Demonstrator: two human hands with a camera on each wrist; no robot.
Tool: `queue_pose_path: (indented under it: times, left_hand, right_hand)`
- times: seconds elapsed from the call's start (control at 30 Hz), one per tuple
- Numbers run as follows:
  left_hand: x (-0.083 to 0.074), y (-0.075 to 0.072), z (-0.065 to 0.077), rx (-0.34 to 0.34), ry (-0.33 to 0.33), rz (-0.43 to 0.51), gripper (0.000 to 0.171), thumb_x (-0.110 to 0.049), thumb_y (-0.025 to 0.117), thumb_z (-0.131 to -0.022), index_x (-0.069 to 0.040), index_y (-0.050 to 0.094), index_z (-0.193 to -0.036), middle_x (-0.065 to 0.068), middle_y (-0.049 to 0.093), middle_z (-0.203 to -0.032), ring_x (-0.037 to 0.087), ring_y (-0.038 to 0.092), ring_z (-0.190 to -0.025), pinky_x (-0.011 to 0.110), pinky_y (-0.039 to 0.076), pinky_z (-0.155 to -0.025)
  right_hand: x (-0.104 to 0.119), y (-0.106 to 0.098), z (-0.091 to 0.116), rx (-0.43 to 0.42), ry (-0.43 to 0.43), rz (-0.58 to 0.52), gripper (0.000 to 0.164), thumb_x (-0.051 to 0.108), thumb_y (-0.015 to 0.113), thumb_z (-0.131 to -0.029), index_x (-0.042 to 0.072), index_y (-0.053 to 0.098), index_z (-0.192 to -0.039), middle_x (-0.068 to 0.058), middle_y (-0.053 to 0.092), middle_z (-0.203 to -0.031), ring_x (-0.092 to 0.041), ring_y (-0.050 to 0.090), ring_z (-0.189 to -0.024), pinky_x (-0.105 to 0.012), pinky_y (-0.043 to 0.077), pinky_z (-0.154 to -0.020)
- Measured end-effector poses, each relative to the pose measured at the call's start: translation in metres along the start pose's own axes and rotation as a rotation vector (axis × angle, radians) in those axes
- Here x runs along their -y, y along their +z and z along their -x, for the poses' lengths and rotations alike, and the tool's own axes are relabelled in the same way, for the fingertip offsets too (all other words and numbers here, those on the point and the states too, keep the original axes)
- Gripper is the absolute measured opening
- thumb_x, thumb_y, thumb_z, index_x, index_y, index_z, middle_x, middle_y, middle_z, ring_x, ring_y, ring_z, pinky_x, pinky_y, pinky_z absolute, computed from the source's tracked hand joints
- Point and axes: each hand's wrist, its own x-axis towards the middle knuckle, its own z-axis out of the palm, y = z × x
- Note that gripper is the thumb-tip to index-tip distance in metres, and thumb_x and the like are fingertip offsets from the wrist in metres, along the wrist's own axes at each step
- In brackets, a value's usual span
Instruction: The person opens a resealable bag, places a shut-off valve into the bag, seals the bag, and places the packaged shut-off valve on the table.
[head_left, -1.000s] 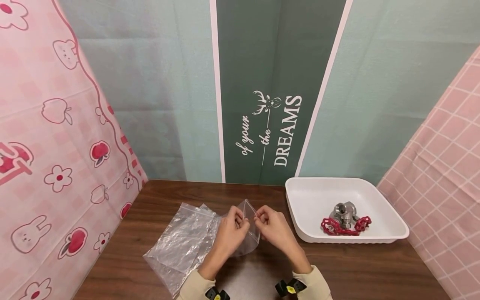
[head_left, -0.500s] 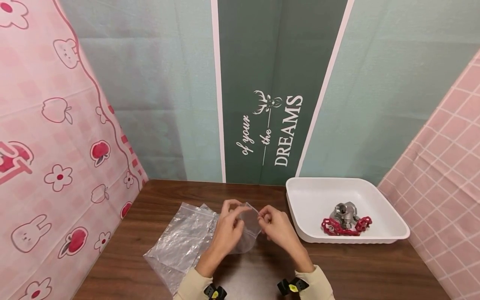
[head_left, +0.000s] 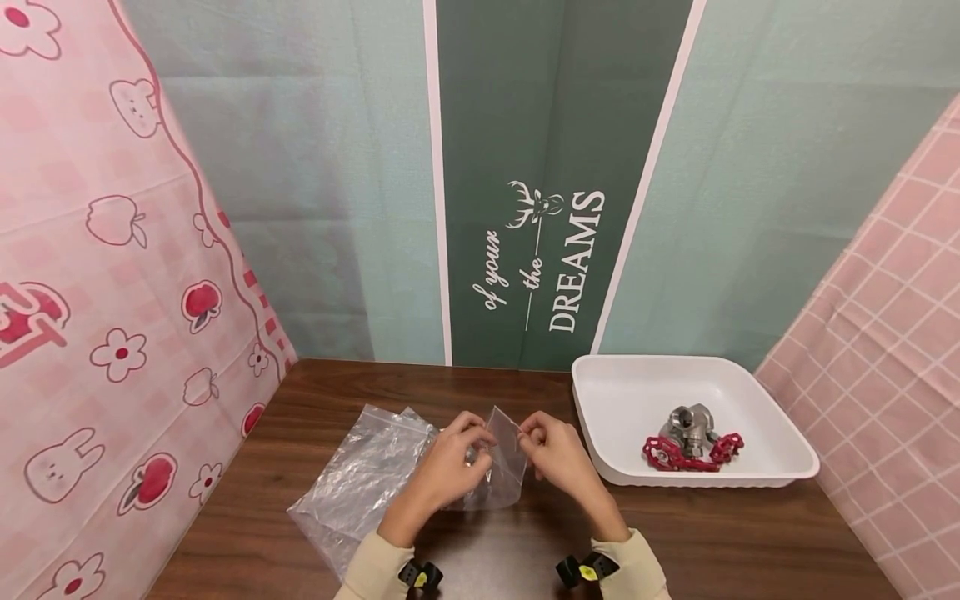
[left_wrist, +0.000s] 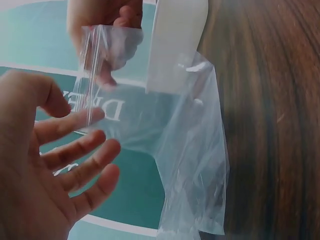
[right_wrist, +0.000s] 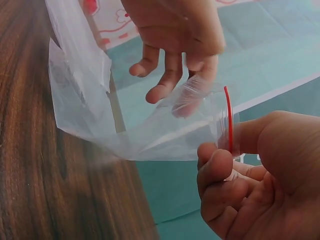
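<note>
A clear zip bag (head_left: 508, 454) is held up over the table between both hands. At its mouth corner my right hand (head_left: 558, 450) pinches the film; in the right wrist view the thumb and curled fingers grip just by the red zip line (right_wrist: 229, 120). My left hand (head_left: 450, 462) is at the opposite side of the mouth. In the left wrist view its fingers (left_wrist: 80, 170) are spread, the index fingertip touches the film, and the thumb stands apart. Nothing shows inside the bag. More clear zip bags (head_left: 367, 479) lie flat beside the left forearm.
A white tray (head_left: 622, 400) stands at the right on the brown wooden table (head_left: 750, 533). Metal valves (head_left: 692, 429) with red handwheels (head_left: 663, 452) lie in it. Patterned cloths (head_left: 517, 125) hang behind and on both sides.
My left fingers have come off their pinch on the bag's mouth and now touch its side, lower and further left. The right hand keeps its pinch, and the bag has turned slightly.
</note>
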Motion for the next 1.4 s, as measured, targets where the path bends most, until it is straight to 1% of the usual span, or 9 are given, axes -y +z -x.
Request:
queue_pose_path:
  times: [0.13, 0.23, 0.37, 0.53, 0.67, 0.77, 1.03, 1.2, 1.4]
  left_hand:
    - [0.002, -0.002, 0.002, 0.052, 0.049, -0.033, 0.027, -0.013, 0.071, -0.091, -0.020, 0.078, -0.115, -0.004, 0.064, -0.125, 0.014, 0.070, -0.101, 0.027, 0.054, -0.077]
    - [0.003, -0.002, 0.002, 0.054, 0.071, -0.050, 0.015, -0.019, 0.079, -0.093, -0.021, 0.077, -0.108, -0.003, 0.065, -0.124, 0.014, 0.071, -0.101, 0.028, 0.056, -0.079]
    - [0.004, -0.003, 0.002, 0.058, 0.057, -0.017, 0.008, -0.026, 0.081, -0.096, -0.021, 0.076, -0.100, 0.000, 0.064, -0.127, 0.016, 0.072, -0.099, 0.029, 0.057, -0.081]
    - [0.008, -0.006, 0.002, 0.012, 0.087, 0.041, 0.009, -0.026, 0.081, -0.097, -0.021, 0.073, -0.096, 0.002, 0.062, -0.132, 0.015, 0.068, -0.105, 0.028, 0.056, -0.081]
    - [0.011, -0.007, 0.000, -0.043, 0.146, 0.061, 0.013, -0.024, 0.081, -0.097, -0.020, 0.069, -0.093, 0.003, 0.066, -0.130, 0.017, 0.068, -0.115, 0.035, 0.058, -0.090]
    - [0.011, -0.007, -0.001, -0.055, 0.172, 0.058, 0.014, -0.023, 0.080, -0.098, -0.020, 0.068, -0.092, 0.003, 0.068, -0.129, 0.019, 0.068, -0.118, 0.039, 0.058, -0.095]
    - [0.009, -0.007, 0.001, -0.027, 0.132, 0.034, 0.013, -0.027, 0.077, -0.100, -0.021, 0.067, -0.094, 0.003, 0.067, -0.142, 0.023, 0.065, -0.131, 0.044, 0.057, -0.102]
    - [0.009, -0.007, 0.001, -0.021, 0.136, 0.040, 0.013, -0.028, 0.075, -0.102, -0.021, 0.066, -0.095, 0.003, 0.065, -0.149, 0.024, 0.063, -0.135, 0.046, 0.057, -0.103]
    - [0.010, -0.006, 0.002, 0.004, 0.108, 0.063, 0.012, -0.029, 0.073, -0.103, -0.022, 0.066, -0.096, -0.001, 0.064, -0.150, 0.021, 0.062, -0.135, 0.045, 0.057, -0.102]
  right_hand:
    - [-0.002, 0.000, 0.000, 0.014, 0.001, -0.020, 0.009, 0.012, 0.069, -0.100, 0.002, 0.070, -0.100, 0.002, 0.058, -0.060, -0.013, 0.055, -0.043, -0.025, 0.043, -0.045]
    - [-0.002, 0.000, 0.000, 0.014, 0.001, -0.027, 0.009, 0.011, 0.068, -0.101, 0.003, 0.070, -0.100, 0.002, 0.058, -0.060, -0.013, 0.055, -0.042, -0.025, 0.043, -0.045]
    - [-0.004, -0.001, -0.001, 0.009, 0.008, -0.019, 0.007, 0.011, 0.068, -0.101, 0.004, 0.070, -0.100, 0.002, 0.061, -0.059, -0.013, 0.056, -0.043, -0.025, 0.044, -0.045]
    - [-0.009, -0.004, -0.002, -0.020, 0.029, -0.007, 0.005, 0.011, 0.070, -0.100, 0.006, 0.070, -0.098, 0.002, 0.062, -0.059, -0.013, 0.056, -0.043, -0.024, 0.042, -0.045]
    - [-0.011, -0.005, -0.003, -0.037, 0.049, -0.017, 0.005, 0.010, 0.071, -0.100, 0.005, 0.071, -0.099, 0.002, 0.062, -0.060, -0.014, 0.056, -0.044, -0.024, 0.042, -0.045]
    - [-0.011, -0.005, -0.002, -0.030, 0.058, -0.024, 0.006, 0.011, 0.069, -0.102, 0.006, 0.071, -0.100, 0.001, 0.062, -0.061, -0.014, 0.056, -0.046, -0.025, 0.043, -0.045]
    - [-0.011, -0.006, -0.002, 0.013, 0.042, -0.005, 0.006, 0.014, 0.070, -0.102, 0.008, 0.071, -0.102, -0.002, 0.066, -0.065, -0.014, 0.057, -0.048, -0.027, 0.045, -0.045]
    - [-0.009, -0.008, -0.001, 0.029, 0.036, -0.009, 0.007, 0.014, 0.070, -0.103, 0.008, 0.070, -0.102, -0.003, 0.066, -0.066, -0.014, 0.057, -0.048, -0.027, 0.047, -0.044]
    - [-0.008, -0.011, -0.001, 0.053, 0.024, -0.010, 0.015, 0.022, 0.070, -0.105, 0.008, 0.070, -0.102, -0.013, 0.069, -0.071, -0.015, 0.058, -0.049, -0.027, 0.049, -0.044]
